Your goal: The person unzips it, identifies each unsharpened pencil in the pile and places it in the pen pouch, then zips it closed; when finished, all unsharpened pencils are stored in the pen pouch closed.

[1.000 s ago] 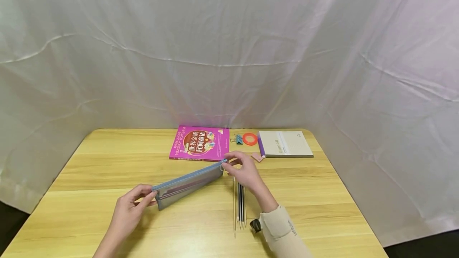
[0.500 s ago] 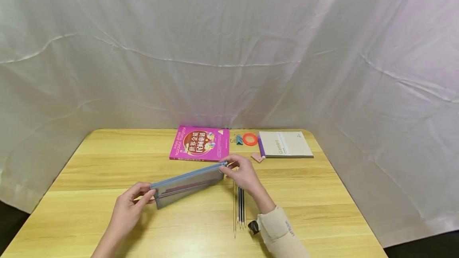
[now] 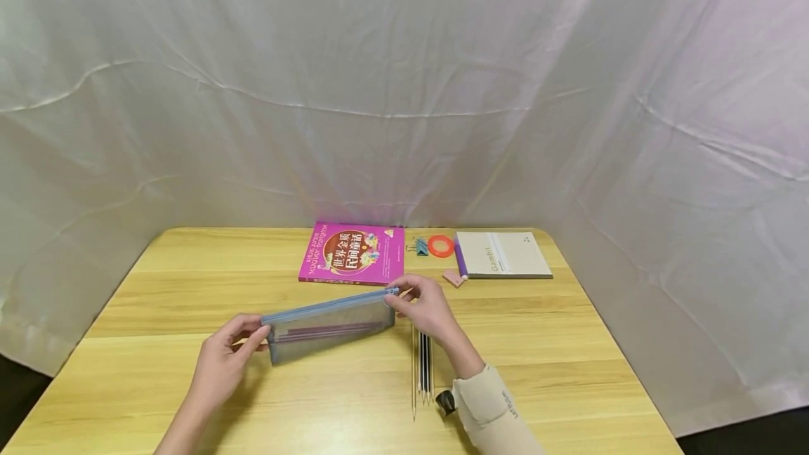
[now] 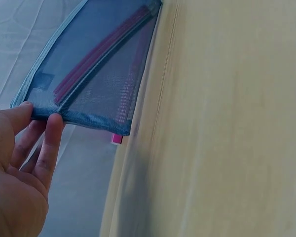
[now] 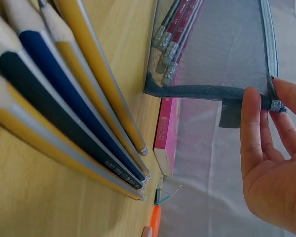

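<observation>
A translucent mesh pencil case (image 3: 354, 314) with a blue zipper hangs between both hands, long edge up and its left end lower in the head view. My left hand (image 3: 218, 364) pinches its left top corner between thumb and fingers. At the zipper end, my right hand (image 3: 432, 309) pinches the other top corner; a small tag (image 5: 231, 113) hangs beside the fingers. Through the mesh show several dark red pencils (image 5: 185, 22) with eraser ends. Several yellow and dark pencils (image 3: 425, 364) lie side by side on the table, just below the right hand.
Along the back of the wooden table (image 3: 158, 371) lie a pink book (image 3: 385, 258), a teal binder clip (image 3: 421, 246), an orange ring (image 3: 440, 246), a purple stick-like item (image 3: 461, 258), a small pink block (image 3: 452, 277) and a beige notebook (image 3: 521, 251). White cloth (image 3: 404, 90) surrounds the table.
The left hand has moved a little left and up with its end of the case, which now tilts less. The right hand has lowered slightly. The pencils inside lie more level.
</observation>
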Motion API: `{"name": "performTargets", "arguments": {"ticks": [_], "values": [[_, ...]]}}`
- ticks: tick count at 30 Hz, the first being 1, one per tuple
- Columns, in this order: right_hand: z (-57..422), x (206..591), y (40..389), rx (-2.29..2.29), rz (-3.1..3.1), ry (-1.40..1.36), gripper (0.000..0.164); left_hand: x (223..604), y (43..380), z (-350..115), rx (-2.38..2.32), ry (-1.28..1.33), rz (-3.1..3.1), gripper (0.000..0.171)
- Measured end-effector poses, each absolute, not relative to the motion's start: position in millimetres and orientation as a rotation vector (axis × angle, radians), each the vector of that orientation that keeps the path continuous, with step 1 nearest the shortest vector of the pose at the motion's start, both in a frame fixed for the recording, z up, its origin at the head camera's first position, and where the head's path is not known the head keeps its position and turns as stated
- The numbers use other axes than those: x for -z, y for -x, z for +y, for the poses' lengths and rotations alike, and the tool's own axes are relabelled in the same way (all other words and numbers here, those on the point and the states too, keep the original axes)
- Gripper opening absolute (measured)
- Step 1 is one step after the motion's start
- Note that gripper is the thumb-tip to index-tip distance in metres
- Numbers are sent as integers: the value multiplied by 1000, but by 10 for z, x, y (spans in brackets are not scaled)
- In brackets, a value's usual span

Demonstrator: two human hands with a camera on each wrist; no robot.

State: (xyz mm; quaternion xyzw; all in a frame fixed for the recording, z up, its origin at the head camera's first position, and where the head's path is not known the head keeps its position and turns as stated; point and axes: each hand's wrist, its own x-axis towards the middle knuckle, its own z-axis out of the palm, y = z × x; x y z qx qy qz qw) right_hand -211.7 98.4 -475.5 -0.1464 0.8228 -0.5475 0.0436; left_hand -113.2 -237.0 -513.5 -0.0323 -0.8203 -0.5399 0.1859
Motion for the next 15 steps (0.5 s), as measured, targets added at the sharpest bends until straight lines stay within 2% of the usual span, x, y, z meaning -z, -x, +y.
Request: {"name": "performTargets", "arguments": {"ticks": [15], "values": [[1015,4821,2125,1765,2358,426,15,5142,1163,-2443,1513,66,-2384,20]]}}
